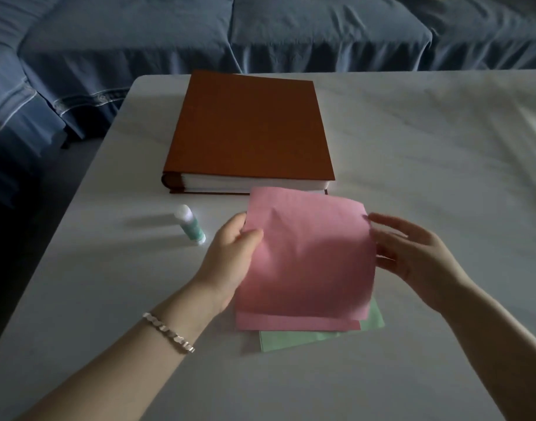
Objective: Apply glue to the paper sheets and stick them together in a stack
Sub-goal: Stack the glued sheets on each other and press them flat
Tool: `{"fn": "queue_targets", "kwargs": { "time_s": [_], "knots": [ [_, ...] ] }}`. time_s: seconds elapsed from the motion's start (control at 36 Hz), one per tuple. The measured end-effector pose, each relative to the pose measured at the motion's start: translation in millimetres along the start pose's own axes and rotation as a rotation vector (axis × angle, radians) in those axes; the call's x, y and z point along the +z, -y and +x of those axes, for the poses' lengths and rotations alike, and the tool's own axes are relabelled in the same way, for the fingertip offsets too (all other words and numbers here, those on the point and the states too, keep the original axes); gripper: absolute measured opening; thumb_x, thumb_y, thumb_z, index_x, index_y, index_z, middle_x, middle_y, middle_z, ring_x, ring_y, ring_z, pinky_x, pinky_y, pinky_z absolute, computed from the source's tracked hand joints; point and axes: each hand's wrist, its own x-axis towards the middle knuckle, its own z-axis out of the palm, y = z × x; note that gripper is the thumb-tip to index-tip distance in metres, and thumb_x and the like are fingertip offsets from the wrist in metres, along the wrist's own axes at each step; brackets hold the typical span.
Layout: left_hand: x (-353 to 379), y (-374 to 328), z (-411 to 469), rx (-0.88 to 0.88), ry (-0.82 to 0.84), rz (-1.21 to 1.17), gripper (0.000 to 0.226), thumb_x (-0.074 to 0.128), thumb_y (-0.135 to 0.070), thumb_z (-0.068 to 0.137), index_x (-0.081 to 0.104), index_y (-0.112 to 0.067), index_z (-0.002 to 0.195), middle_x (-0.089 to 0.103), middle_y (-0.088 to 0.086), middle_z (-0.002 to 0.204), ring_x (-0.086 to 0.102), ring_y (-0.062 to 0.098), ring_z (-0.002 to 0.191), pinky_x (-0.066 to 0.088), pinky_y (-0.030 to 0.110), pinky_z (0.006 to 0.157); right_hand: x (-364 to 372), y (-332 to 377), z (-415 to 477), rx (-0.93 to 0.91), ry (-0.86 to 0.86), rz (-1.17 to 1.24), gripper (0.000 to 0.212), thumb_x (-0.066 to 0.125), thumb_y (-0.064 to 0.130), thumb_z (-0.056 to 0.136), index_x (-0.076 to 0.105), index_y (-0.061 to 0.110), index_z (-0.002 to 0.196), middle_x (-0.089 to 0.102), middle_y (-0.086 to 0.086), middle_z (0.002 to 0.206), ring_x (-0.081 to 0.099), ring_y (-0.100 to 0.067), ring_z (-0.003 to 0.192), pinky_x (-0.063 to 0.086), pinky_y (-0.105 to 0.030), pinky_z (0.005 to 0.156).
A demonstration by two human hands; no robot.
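Just in front of the brown book (248,132), the left hand (230,256) pinches a raised pink sheet (309,262) by its left edge. The right hand (412,253), fingers loosely spread, touches its right edge. The glue stick (190,224) stands near the book's spine corner.

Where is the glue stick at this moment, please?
In the head view the glue stick is on the white table, just left of the left hand that holds the pink sheet, near the front left corner of the brown book.
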Motion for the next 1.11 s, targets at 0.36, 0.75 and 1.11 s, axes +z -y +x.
{"fn": "queue_targets", "kwargs": {
  "time_s": [0.36,0.75,1.11],
  "knots": [
    [26,53,4,0.570,-0.059,0.986,0.046,0.050,-0.009,0.081,0.054,-0.001,0.126,0.045,0.022,0.138,0.045,0.037,0.126,0.032,0.048,0.102,1,-36,16,-0.063,-0.278,-0.823,0.030,0.068,0.010,0.080,0.063,0.012,0.109,0.065,0.006,0.072,0.061,-0.018,0.066,0.050,-0.028,0.068],
    [35,81,12,0.519,0.115,1.205,0.059,0.012,-0.032,0.096,0.032,0.001,0.140,0.035,0.017,0.146,0.031,0.029,0.136,0.014,0.034,0.110,78,-76,11,-0.479,0.119,-1.257,0.067,0.010,0.041,0.088,0.026,0.010,0.144,0.024,-0.003,0.152,0.004,-0.002,0.137,0.000,-0.017,0.114],
    [34,82,8,0.610,0.025,1.257,0.060,0.016,-0.035,0.099,0.048,0.005,0.131,0.046,0.020,0.139,0.047,0.032,0.127,0.023,0.037,0.106,47,-88,23,-0.578,-0.093,-1.502,0.054,0.030,0.029,0.090,0.046,0.000,0.133,0.045,-0.015,0.139,0.031,-0.022,0.131,0.012,-0.027,0.111]
  ]
}}
